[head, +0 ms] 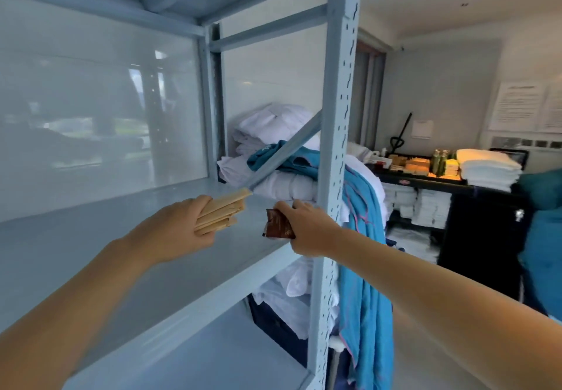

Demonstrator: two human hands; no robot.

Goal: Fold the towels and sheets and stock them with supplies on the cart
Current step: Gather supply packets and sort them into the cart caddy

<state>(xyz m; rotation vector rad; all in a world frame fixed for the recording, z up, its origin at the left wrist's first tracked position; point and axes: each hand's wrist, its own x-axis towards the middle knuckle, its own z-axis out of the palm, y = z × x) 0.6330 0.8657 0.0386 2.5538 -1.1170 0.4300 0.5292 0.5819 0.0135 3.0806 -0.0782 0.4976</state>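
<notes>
Left hand grips tan packets; right hand pinches brown sachets (cart partly stocked; white linens unfolded).

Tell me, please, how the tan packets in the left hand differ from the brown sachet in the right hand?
The flat tan paper packets are pale, long and narrow, and several are stacked together; the glossy dark brown sachet is short, squarish and looks single. The left hand holds the packets with their ends fanned out beyond the grip; the right hand pinches the sachet at one edge so it hangs down. Both are held above the pale blue metal shelf.
</notes>
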